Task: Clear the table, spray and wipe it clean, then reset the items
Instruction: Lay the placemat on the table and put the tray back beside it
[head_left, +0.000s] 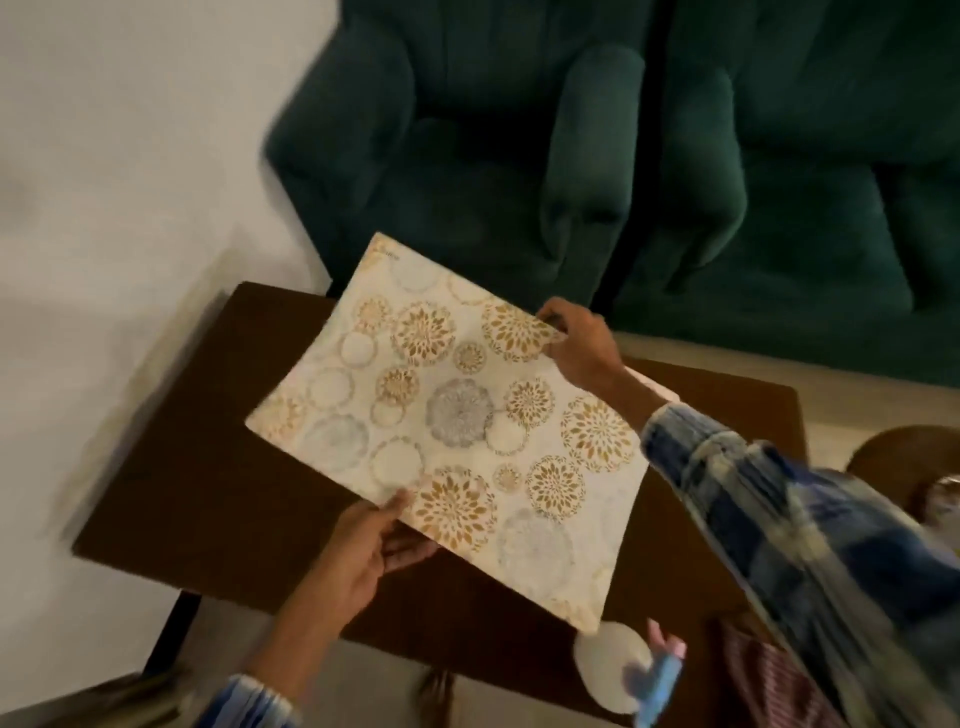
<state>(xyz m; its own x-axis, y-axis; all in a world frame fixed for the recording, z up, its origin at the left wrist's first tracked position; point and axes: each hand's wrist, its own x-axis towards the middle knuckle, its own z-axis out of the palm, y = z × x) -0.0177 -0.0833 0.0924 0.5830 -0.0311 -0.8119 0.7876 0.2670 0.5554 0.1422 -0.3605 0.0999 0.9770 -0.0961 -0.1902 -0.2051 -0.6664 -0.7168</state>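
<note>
left hand (363, 551) and right hand (576, 338) each grip an edge of the patterned placemat (467, 415), holding it over the bare brown surface (208, 493). the spray bottle (618, 670) stands at the near edge. i can't tell if i'm clearing or resetting.

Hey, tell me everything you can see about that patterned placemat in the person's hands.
The placemat is a cream rectangle printed with gold leafy medallions, grey ones and pale rings; it looks thin. It is askew over the brown table, far corner past the table's edge. The left hand grips its near edge, thumb on top; the right hand pinches the far edge. Whether it rests on the table is unclear.
</note>
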